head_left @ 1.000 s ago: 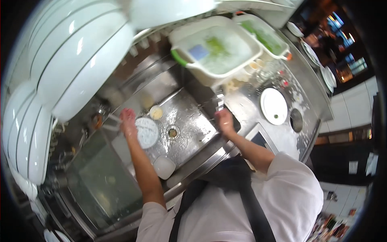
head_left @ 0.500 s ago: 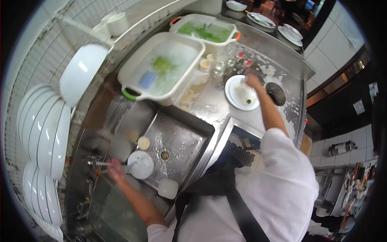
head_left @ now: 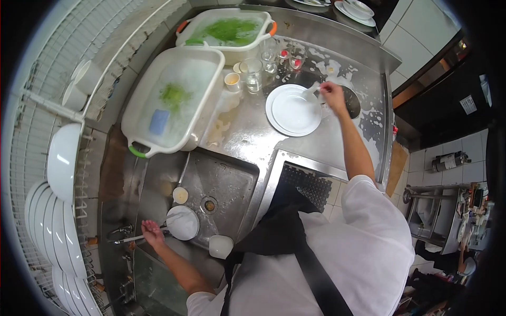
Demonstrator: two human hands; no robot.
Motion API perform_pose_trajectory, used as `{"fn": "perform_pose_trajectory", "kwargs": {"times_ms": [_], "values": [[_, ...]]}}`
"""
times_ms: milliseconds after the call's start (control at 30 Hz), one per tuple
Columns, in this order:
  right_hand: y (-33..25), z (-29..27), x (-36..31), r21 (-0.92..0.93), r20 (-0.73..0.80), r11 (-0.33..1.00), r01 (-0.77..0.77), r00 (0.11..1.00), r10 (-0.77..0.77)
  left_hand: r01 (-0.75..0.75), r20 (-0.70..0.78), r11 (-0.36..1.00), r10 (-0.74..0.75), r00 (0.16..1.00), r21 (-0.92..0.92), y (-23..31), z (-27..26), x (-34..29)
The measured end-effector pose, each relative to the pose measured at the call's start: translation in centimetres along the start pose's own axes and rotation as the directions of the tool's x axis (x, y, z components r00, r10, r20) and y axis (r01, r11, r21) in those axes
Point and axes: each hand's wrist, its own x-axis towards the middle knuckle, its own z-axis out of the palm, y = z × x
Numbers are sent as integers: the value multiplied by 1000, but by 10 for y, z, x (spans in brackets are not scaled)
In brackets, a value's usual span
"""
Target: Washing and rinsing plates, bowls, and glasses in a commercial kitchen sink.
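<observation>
My right hand (head_left: 332, 97) is closed on a crumpled white piece, which looks like a paper napkin (head_left: 312, 91), over the right edge of the stacked white plates (head_left: 293, 116). The top plate's face looks bare. Just right of that hand is a round dark hole (head_left: 349, 102) in the steel counter. At the left, my left hand (head_left: 152, 232) is open beside the tap spout (head_left: 128, 239), holding nothing. Close to it in the sink (head_left: 232, 181) sits a round white dish (head_left: 183, 222). A small cup (head_left: 180, 195) and a squarish white bowl (head_left: 221, 246) stand near that dish.
Two tubs of sudsy water (head_left: 138, 100) stand at the back left; one holds a blue sponge (head_left: 159, 121). Several drinking glasses (head_left: 253, 77) and a small cup (head_left: 232, 81) are beside them. Large white bowls (head_left: 64, 163) fill the wire rack at left. Foam spots the counter's right side.
My right hand has shifted toward the dark hole with the white piece. The residue and small dark bit on the plate are gone. The whole view has turned slightly; my left hand stays by the tap.
</observation>
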Motion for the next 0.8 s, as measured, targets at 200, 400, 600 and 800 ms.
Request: {"fn": "perform_pose_trajectory", "kwargs": {"times_ms": [200, 400, 600, 800], "values": [[37, -44, 1, -577, -180, 812, -87, 983, -23, -32, -140, 999, 35, 990, 25, -19, 23, -14], [-9, -115, 144, 493, -316, 867, 76, 944, 97, 5, -157, 960, 40, 987, 279, -92, 114, -37], [-72, -241, 332, 736, -325, 667, 112, 923, 204, -160, 248, 689, -30, 968, 706, -208, 321, -109], [-77, -273, 377, 758, -307, 644, 100, 926, 219, -299, 559, 693, -179, 810, 656, -279, 456, -165]]}}
